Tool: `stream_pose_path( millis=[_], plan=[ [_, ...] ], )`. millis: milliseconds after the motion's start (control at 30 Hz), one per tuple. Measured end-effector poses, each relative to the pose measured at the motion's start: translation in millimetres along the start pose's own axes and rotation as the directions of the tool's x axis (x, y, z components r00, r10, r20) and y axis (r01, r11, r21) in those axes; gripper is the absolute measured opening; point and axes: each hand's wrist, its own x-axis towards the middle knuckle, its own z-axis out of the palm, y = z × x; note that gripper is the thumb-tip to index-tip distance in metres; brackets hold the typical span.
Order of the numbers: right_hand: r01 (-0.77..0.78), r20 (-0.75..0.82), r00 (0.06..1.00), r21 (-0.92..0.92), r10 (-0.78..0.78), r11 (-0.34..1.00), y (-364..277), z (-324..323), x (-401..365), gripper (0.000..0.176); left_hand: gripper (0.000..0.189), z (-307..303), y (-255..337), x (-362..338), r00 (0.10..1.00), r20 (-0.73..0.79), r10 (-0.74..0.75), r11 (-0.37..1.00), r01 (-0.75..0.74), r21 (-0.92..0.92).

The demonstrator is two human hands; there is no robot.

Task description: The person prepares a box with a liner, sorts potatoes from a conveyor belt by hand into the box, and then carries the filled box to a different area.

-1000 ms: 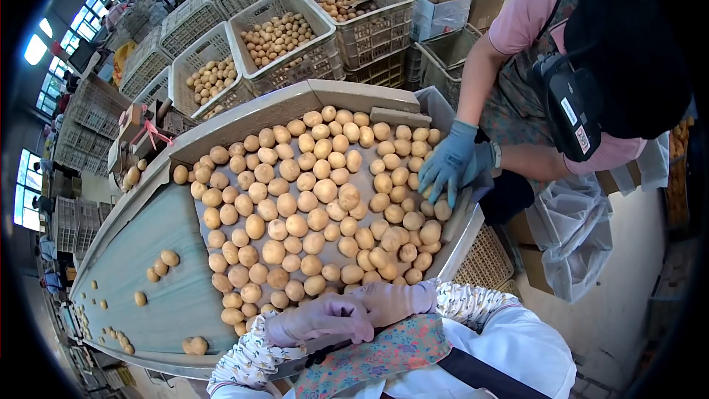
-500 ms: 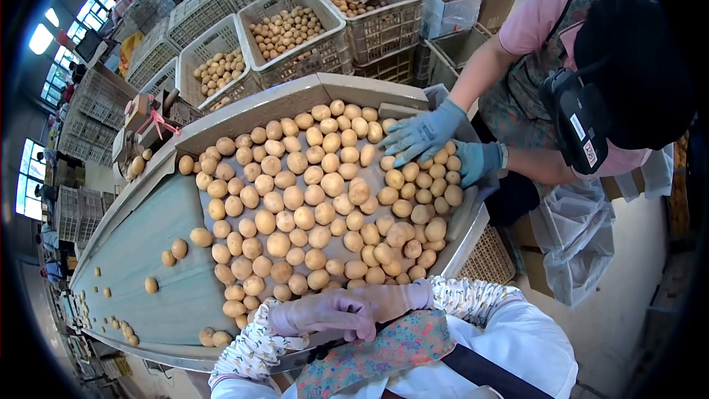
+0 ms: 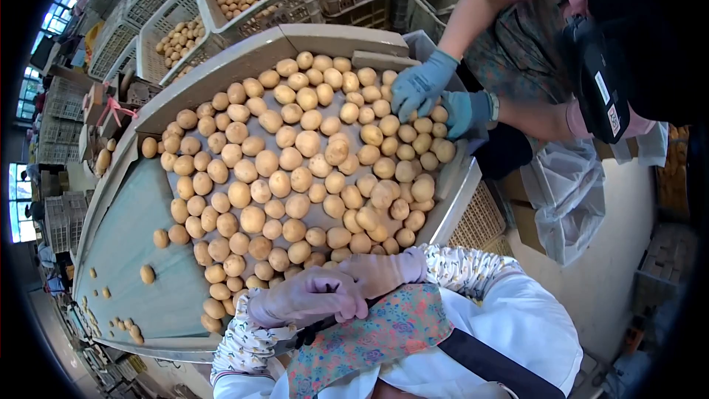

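Observation:
My left hand (image 3: 309, 295), in a pale purple glove, is closed in front of my apron (image 3: 377, 329); what its curled fingers hold, if anything, is too small to make out. My right hand (image 3: 384, 270), gloved alike, meets it from the right, with its fingertips hidden behind the left hand. Both hands are at the near edge of a sorting table (image 3: 258, 38), just below many round, potato-like tubers (image 3: 252, 219). Several more lie on a green belt (image 3: 140, 210) at the left.
Across the table at the right, a co-worker's blue-gloved hands (image 3: 422, 87) touch tubers. Plastic crates (image 3: 171, 37) of tubers stand behind the table. Plastic-lined boxes (image 3: 565, 192) are on the floor at the right. A metal rim (image 3: 456, 199) borders the table's right side.
The view has shifted, so the table sits higher and further left in it. The co-worker's fingers have curled in over the tubers. My hands remain together.

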Motion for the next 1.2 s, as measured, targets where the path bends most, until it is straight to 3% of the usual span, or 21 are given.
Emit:
stream_pose_path(
  millis=[33,167,200,300,333,367,533,567,633,733,833,933,1033,1067,1167,1200],
  plan=[
    [-0.002,-0.037,0.999,-0.069,-0.001,0.998,0,-1,-1,0.041,0.019,1,1,1,1.0,0.013,0.02,1.0,-0.02,0.006],
    [0.161,-0.067,0.986,0.167,-0.152,0.973,7,-5,1,0.042,0.02,1,4,1,0.998,-0.056,0.038,0.998,-0.036,0.052],
    [0.205,-0.138,0.972,0.101,-0.19,0.974,10,-2,4,0.041,0.019,0,7,-1,0.997,-0.077,0.02,0.998,-0.016,0.055],
    [0.109,-0.027,0.994,0.185,-0.106,0.977,12,-6,2,0.035,0.019,0,1,-3,0.991,-0.06,0.118,0.993,-0.118,0.002],
    [0.194,-0.148,0.972,0.079,-0.18,0.978,11,-2,0,0.028,0.019,2,4,-2,0.993,-0.063,0.104,0.994,-0.102,0.035],
    [0.183,-0.135,0.976,0.087,-0.171,0.979,10,-5,-1,0.028,0.019,-1,7,-2,0.997,-0.048,0.068,0.99,-0.062,0.123],
    [0.125,-0.048,0.992,0.175,-0.118,0.977,12,-6,3,0.029,0.021,6,8,-5,0.988,-0.151,-0.033,0.999,0.037,0.025],
    [0.109,-0.03,0.994,0.196,-0.106,0.975,14,-3,5,0.03,0.021,2,7,-5,0.992,-0.12,0.027,0.998,-0.019,0.064],
    [0.255,-0.106,0.965,0.165,-0.24,0.953,19,-1,8,0.028,0.021,-5,3,-1,0.989,-0.043,0.141,0.982,-0.134,0.132],
    [0.232,-0.104,0.97,0.123,-0.22,0.965,9,-5,1,0.024,0.022,0,4,-2,0.989,-0.073,0.129,0.989,-0.123,0.082],
    [0.175,-0.102,0.981,0.065,-0.168,0.982,8,-8,0,0.02,0.025,6,4,-3,0.99,-0.142,0.024,0.998,-0.031,-0.05],
    [0.161,-0.145,0.975,-0.042,-0.166,0.986,8,-3,1,0.019,0.026,5,8,-4,0.989,-0.129,0.072,0.995,-0.062,0.074],
    [0.129,-0.14,0.983,0.055,-0.12,0.99,-4,-8,-4,0.021,0.025,-7,-7,-7,0.969,-0.156,0.189,0.982,-0.183,0.058],
    [0.035,-0.079,0.996,0.061,-0.03,0.998,-14,-13,-5,0.024,0.024,-7,-10,-8,0.971,-0.163,0.172,0.981,-0.185,-0.064],
    [0.145,-0.145,0.979,-0.026,-0.147,0.989,8,-4,3,0.022,0.022,2,-8,-10,0.956,-0.227,0.184,0.981,-0.165,0.098],
    [0.111,-0.156,0.981,-0.036,-0.115,0.993,5,-5,3,0.033,0.022,1,-11,-12,0.952,-0.259,0.161,0.986,-0.147,0.074]
  ],
)
